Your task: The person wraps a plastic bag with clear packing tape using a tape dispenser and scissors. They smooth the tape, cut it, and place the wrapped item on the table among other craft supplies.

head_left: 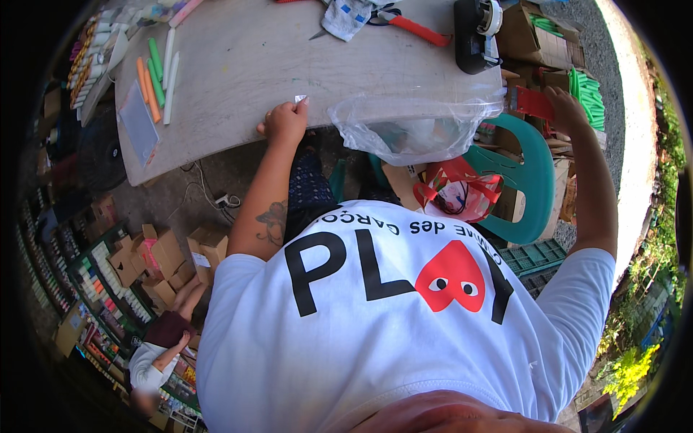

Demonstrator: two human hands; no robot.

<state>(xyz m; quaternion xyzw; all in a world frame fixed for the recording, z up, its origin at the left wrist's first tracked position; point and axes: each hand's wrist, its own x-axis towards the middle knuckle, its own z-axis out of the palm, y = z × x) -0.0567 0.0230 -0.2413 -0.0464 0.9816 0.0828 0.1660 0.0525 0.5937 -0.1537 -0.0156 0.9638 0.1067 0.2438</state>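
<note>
Pinching a small white paper scrap (300,99), the left hand (285,123) rests on the grey plywood table (289,50). The right hand (567,110) grasps a red card (534,103) far right, above a green plastic chair (530,177) and cardboard boxes (538,40).

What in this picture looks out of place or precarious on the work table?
The clear plastic bag sags over the table's near edge, half unsupported. The left hand pinches a small paper piece; the right hand holds a red card.

A plastic bag (415,126) lies on the table (289,65), sticks (155,79) far left.
</note>
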